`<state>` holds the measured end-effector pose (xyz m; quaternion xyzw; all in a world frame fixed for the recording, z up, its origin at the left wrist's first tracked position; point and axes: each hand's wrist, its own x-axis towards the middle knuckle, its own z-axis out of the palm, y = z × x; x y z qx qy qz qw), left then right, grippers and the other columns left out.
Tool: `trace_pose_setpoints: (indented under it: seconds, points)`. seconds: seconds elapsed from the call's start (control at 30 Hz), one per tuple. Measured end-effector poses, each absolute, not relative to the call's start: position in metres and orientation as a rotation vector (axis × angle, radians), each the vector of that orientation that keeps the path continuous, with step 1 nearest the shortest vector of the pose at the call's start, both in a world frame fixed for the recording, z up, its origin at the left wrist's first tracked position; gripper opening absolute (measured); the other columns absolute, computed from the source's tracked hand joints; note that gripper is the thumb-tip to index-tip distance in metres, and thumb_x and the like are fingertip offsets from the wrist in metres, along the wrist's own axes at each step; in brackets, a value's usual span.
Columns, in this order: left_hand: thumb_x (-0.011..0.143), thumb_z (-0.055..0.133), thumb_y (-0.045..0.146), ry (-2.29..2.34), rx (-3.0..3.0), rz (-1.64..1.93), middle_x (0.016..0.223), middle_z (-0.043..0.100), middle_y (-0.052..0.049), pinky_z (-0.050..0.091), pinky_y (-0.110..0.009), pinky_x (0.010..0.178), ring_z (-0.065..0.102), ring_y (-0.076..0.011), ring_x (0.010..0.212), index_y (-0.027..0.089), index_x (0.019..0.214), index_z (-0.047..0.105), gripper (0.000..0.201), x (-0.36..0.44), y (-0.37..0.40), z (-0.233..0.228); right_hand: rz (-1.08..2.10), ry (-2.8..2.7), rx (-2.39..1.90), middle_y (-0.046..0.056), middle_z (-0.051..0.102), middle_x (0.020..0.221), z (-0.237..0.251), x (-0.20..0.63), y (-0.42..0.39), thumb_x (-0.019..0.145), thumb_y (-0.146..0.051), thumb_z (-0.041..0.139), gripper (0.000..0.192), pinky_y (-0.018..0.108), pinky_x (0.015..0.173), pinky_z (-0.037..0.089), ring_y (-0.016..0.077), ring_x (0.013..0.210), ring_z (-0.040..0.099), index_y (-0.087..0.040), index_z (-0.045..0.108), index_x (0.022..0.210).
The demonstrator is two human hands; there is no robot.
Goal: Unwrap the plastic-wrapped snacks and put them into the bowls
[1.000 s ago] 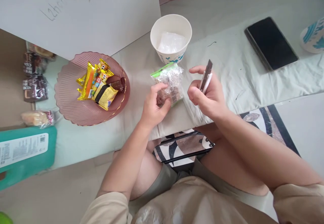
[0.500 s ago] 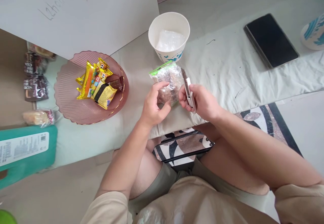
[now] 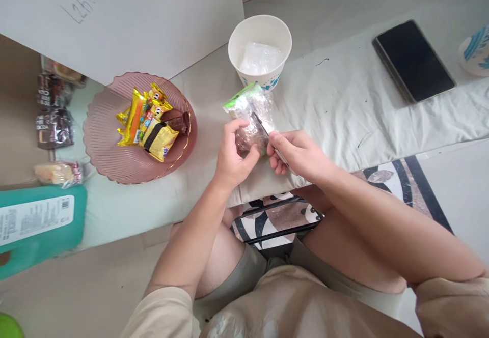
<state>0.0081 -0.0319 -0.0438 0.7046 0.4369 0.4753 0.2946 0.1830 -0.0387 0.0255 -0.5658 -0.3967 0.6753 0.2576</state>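
A clear plastic packet point(image 3: 249, 108) with a green top edge and something brownish inside lies on the cloth-covered table. My left hand point(image 3: 234, 157) holds its lower left side, thumb and fingers curved round it. In my right hand point(image 3: 298, 152) is a utility knife point(image 3: 281, 156) with a white handle, partly hidden by the fingers. Its dark blade lies across the packet's front, pointing up and left; whether it has pierced the plastic I cannot tell. Right behind the packet stands a white paper bowl point(image 3: 237, 48) with crumpled clear plastic point(image 3: 262, 58) inside.
A pink ribbed glass bowl point(image 3: 103, 149) with yellow-wrapped snacks point(image 3: 158, 139) stands to the left. Behind it rises a white board point(image 3: 171, 17). Wrapped breads point(image 3: 55, 127) and a teal box point(image 3: 46, 241) are at far left. A dark phone point(image 3: 414, 60) and another paper cup point(image 3: 476, 53) lie right.
My right hand has turned the utility knife leftward, so its blade now lies over the packet instead of beside it. The left hand stays on the packet, which has tilted slightly.
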Motion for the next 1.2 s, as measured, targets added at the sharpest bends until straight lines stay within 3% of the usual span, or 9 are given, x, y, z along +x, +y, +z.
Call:
trace_pose_setpoints:
  seconds: [0.1, 0.23, 0.43, 0.57, 0.7, 0.83, 0.9, 1.0, 1.2]
  points:
    - [0.095, 0.067, 0.050, 1.152, 1.780, 1.421, 0.111, 0.057, -0.004, 0.052, -0.027, 0.070, 0.059, -0.0129, 0.081, 0.031, 0.130, 0.045, 0.045, 0.006, -0.027, -0.043, 1.881, -1.172, -1.580, -0.002, 0.061, 0.052, 0.028, 0.183, -0.039, 0.108, -0.039, 0.051, 0.048, 0.018, 0.046, 0.048, 0.0072, 0.043, 0.056, -0.017, 0.057, 0.066]
    - [0.085, 0.077, 0.060, 1.157, 1.548, 1.529, 0.113, 0.055, -0.006, 0.054, -0.036, 0.080, 0.061, -0.0210, 0.093, 0.037, 0.127, 0.047, 0.056, 0.001, -0.022, -0.043, 1.920, -1.292, -1.632, -0.001, 0.064, 0.056, 0.032, 0.192, -0.038, 0.106, -0.041, 0.053, 0.048, 0.019, 0.049, 0.050, 0.0079, 0.047, 0.059, -0.017, 0.058, 0.065]
    - [0.082, 0.080, 0.061, 1.103, 1.384, 1.508, 0.114, 0.055, -0.003, 0.054, -0.034, 0.080, 0.062, -0.0176, 0.090, 0.039, 0.129, 0.042, 0.064, 0.000, -0.021, -0.044, 1.853, -1.614, -1.810, 0.002, 0.066, 0.060, 0.042, 0.233, -0.032, 0.102, -0.044, 0.058, 0.047, 0.024, 0.053, 0.047, 0.0115, 0.053, 0.060, -0.018, 0.062, 0.063]
    - [0.088, 0.073, 0.063, 1.219, 1.441, 1.427, 0.116, 0.059, -0.005, 0.057, -0.034, 0.079, 0.065, -0.0183, 0.092, 0.038, 0.130, 0.038, 0.060, 0.005, -0.025, -0.041, 1.242, -1.713, -1.994, 0.003, 0.061, 0.058, 0.030, 0.253, -0.025, 0.099, -0.044, 0.055, 0.041, 0.031, 0.053, 0.041, 0.0156, 0.052, 0.052, -0.022, 0.062, 0.066]
    - [0.096, 0.067, 0.055, 1.359, 1.642, 1.255, 0.120, 0.061, -0.009, 0.059, -0.036, 0.083, 0.068, -0.0194, 0.098, 0.037, 0.141, 0.028, 0.062, 0.011, -0.030, -0.043, 0.592, -1.844, -1.849, 0.006, 0.066, 0.077, 0.001, 0.258, -0.019, 0.088, -0.032, 0.063, 0.011, 0.038, 0.064, 0.049, 0.0227, 0.066, 0.058, -0.024, 0.071, 0.089]
    - [0.091, 0.075, 0.052, 1.382, 1.770, 1.195, 0.122, 0.063, -0.010, 0.058, -0.041, 0.094, 0.070, -0.0221, 0.106, 0.034, 0.152, 0.013, 0.088, 0.013, -0.034, -0.044, 0.418, -1.937, -1.724, 0.011, 0.073, 0.098, -0.019, 0.262, -0.016, 0.085, -0.028, 0.061, 0.033, 0.041, 0.071, 0.054, 0.0254, 0.076, 0.065, -0.023, 0.074, 0.114]
    - [0.088, 0.076, 0.057, 1.418, 1.799, 1.205, 0.118, 0.065, -0.010, 0.057, -0.040, 0.091, 0.070, -0.0228, 0.103, 0.031, 0.155, 0.014, 0.095, 0.011, -0.035, -0.042, 0.380, -1.930, -1.751, 0.011, 0.074, 0.099, -0.021, 0.266, -0.015, 0.084, -0.028, 0.061, 0.036, 0.042, 0.072, 0.054, 0.0263, 0.077, 0.065, -0.022, 0.074, 0.117]
    - [0.089, 0.068, 0.068, 1.486, 1.813, 1.218, 0.108, 0.068, -0.006, 0.055, -0.034, 0.079, 0.070, -0.0197, 0.088, 0.030, 0.153, 0.024, 0.087, 0.005, -0.035, -0.037, 0.403, -1.907, -1.812, 0.012, 0.075, 0.105, -0.019, 0.273, -0.011, 0.087, -0.028, 0.059, 0.032, 0.048, 0.079, 0.055, 0.0311, 0.087, 0.068, -0.023, 0.072, 0.116]
    - [0.093, 0.061, 0.069, 1.669, 1.660, 1.136, 0.061, 0.057, 0.008, 0.043, -0.028, 0.056, 0.056, -0.0136, 0.052, 0.020, 0.150, 0.033, 0.080, -0.005, -0.034, -0.032, 0.243, -1.765, -1.895, 0.015, 0.074, 0.106, -0.019, 0.281, -0.007, 0.091, -0.028, 0.056, 0.023, 0.067, 0.099, 0.045, 0.0425, 0.113, 0.062, -0.025, 0.069, 0.109]
